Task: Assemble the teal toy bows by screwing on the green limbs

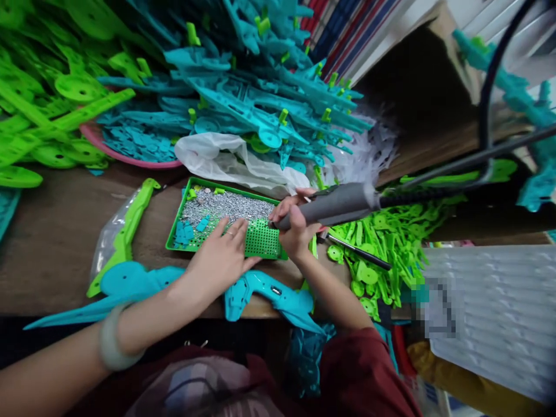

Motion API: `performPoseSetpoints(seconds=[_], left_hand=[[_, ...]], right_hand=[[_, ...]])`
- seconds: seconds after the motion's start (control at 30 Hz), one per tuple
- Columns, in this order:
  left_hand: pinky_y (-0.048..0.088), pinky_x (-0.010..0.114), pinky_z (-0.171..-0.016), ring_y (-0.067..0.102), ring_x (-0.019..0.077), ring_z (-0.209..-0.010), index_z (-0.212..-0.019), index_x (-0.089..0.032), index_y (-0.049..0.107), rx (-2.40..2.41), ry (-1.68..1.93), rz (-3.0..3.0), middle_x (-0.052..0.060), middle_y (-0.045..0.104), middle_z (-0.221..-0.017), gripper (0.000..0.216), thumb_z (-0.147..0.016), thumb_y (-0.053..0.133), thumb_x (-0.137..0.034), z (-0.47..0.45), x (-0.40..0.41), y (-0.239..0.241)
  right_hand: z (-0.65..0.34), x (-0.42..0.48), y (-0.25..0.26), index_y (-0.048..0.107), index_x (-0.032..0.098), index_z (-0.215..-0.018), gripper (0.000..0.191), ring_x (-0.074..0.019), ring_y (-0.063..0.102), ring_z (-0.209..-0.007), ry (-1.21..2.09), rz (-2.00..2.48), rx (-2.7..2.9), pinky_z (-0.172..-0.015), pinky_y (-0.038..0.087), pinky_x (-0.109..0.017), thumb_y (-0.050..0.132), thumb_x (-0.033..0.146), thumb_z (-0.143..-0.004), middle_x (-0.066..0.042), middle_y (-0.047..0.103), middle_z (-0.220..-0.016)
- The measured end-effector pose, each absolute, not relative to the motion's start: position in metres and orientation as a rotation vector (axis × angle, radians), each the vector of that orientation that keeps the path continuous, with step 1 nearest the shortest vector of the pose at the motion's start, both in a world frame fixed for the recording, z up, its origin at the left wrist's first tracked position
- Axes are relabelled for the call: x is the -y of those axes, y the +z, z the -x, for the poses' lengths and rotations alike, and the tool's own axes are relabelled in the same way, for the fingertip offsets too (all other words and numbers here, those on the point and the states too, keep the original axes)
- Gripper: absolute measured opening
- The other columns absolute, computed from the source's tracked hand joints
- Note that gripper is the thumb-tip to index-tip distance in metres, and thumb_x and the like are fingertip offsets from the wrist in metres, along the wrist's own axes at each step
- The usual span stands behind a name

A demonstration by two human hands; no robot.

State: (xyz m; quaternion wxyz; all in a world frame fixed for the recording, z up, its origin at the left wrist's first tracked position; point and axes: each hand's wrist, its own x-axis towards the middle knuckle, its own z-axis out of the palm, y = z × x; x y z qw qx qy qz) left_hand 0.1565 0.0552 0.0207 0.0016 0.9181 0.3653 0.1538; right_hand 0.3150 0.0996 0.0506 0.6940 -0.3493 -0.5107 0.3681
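Note:
My right hand (297,226) is wrapped around a dark grey electric screwdriver (341,205), which lies nearly level, its tip pointing left over the tray. A cord runs from its right end. My left hand (223,246) reaches into a green perforated tray (264,240), fingers stretched out with the tips at a heap of small silver screws (234,205). Small teal plastic pieces (185,231) and a few lime bits lie at the tray's left end. A long teal plastic part (271,289) rests along the table's front edge, partly hidden under my left forearm.
Teal plastic parts (243,98) are piled high behind the tray, lime-green ones (56,104) at the left. A pink basin (125,156) holds teal pieces. A black-handled screwdriver (360,252) lies by lime parts at the right. A lime part with a clear plastic piece (121,243) lies left.

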Motion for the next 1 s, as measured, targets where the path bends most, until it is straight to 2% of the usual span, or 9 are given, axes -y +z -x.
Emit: performPoseSetpoints(seconds=[0.1, 0.2, 0.33, 0.4, 0.5, 0.57, 0.7, 0.8, 1.0], left_hand=[[0.039, 0.060, -0.108, 0.054, 0.0432, -0.134, -0.122, 0.010, 0.065, -1.196, 0.533, -2.950, 0.031, 0.060, -0.136, 0.056, -0.106, 0.031, -0.032, -0.143, -0.030, 0.039], [0.042, 0.051, -0.107, 0.062, 0.0356, -0.125, -0.116, -0.002, 0.071, -1.082, 0.686, -2.891, 0.022, 0.068, -0.130, 0.042, -0.105, 0.038, -0.024, -0.133, 0.003, 0.049], [0.039, 0.046, -0.113, 0.061, 0.0294, -0.126, -0.121, -0.012, 0.070, -0.917, 0.812, -2.679, 0.013, 0.068, -0.134, 0.039, -0.103, 0.048, -0.039, -0.119, 0.039, 0.032], [0.036, 0.046, -0.117, 0.056, 0.0298, -0.133, -0.127, -0.011, 0.066, -0.851, 0.838, -2.663, 0.013, 0.064, -0.140, 0.040, -0.102, 0.052, -0.039, -0.112, 0.046, 0.016], [0.039, 0.047, -0.116, 0.050, 0.0314, -0.140, -0.129, -0.006, 0.063, -0.761, 0.934, -2.683, 0.017, 0.063, -0.140, 0.033, -0.098, 0.053, -0.013, -0.106, 0.047, -0.005], [0.044, 0.048, -0.112, 0.049, 0.0333, -0.141, -0.125, -0.004, 0.063, -0.718, 0.996, -2.667, 0.020, 0.063, -0.138, 0.033, -0.095, 0.051, -0.004, -0.105, 0.044, -0.012], [0.050, 0.047, -0.109, 0.051, 0.0325, -0.139, -0.123, -0.004, 0.064, -0.685, 1.076, -2.676, 0.020, 0.066, -0.135, 0.030, -0.095, 0.054, -0.007, -0.107, 0.040, -0.016], [0.053, 0.046, -0.106, 0.054, 0.0305, -0.137, -0.125, -0.004, 0.063, -0.659, 1.108, -2.658, 0.019, 0.069, -0.131, 0.030, -0.097, 0.054, -0.008, -0.106, 0.037, -0.015], [0.056, 0.046, -0.102, 0.058, 0.0312, -0.133, -0.121, -0.002, 0.064, -0.624, 1.119, -2.600, 0.019, 0.070, -0.127, 0.028, -0.099, 0.047, -0.007, -0.104, 0.034, -0.008]], right_hand=[[-0.313, -0.100, 0.036, 0.048, 0.027, -0.114, 0.035, -0.0096, 0.053, -0.049, 0.897, 0.781, 1.156, -0.050, 0.047, -0.024, 0.066, 0.038, -0.085, 0.010, 0.052, -0.064], [-0.312, -0.102, 0.025, 0.047, 0.027, -0.114, 0.037, -0.0095, 0.052, -0.049, 0.918, 0.798, 1.128, -0.051, 0.048, -0.025, 0.066, 0.040, -0.085, 0.010, 0.051, -0.065], [-0.312, -0.104, 0.019, 0.046, 0.028, -0.109, 0.040, -0.0096, 0.050, -0.047, 0.900, 0.871, 1.101, -0.050, 0.048, -0.026, 0.068, 0.048, -0.082, 0.010, 0.048, -0.063], [-0.311, -0.106, 0.018, 0.046, 0.028, -0.106, 0.040, -0.0095, 0.049, -0.046, 0.896, 0.884, 1.101, -0.049, 0.047, -0.026, 0.069, 0.049, -0.081, 0.010, 0.048, -0.062], [-0.310, -0.110, 0.021, 0.047, 0.028, -0.107, 0.041, -0.0097, 0.050, -0.046, 0.877, 0.896, 1.099, -0.049, 0.048, -0.026, 0.069, 0.049, -0.080, 0.010, 0.049, -0.062], [-0.308, -0.109, 0.029, 0.048, 0.027, -0.112, 0.045, -0.0101, 0.050, -0.046, 0.853, 0.937, 1.091, -0.050, 0.049, -0.027, 0.069, 0.050, -0.079, 0.009, 0.049, -0.062], [-0.304, -0.073, 0.064, 0.049, 0.032, -0.114, 0.037, -0.0103, 0.050, -0.047, 0.831, 0.910, 1.117, -0.048, 0.049, -0.026, 0.064, 0.050, -0.085, 0.009, 0.045, -0.063], [-0.295, -0.022, 0.088, 0.050, 0.036, -0.117, 0.032, -0.0103, 0.049, -0.045, 0.983, 0.793, 1.256, -0.044, 0.048, -0.025, 0.061, 0.049, -0.090, 0.009, 0.045, -0.062], [-0.276, 0.039, 0.078, 0.049, 0.030, -0.125, 0.036, -0.0100, 0.048, -0.045, 1.069, 0.722, 1.260, -0.043, 0.047, -0.023, 0.060, 0.037, -0.091, 0.008, 0.047, -0.062]])
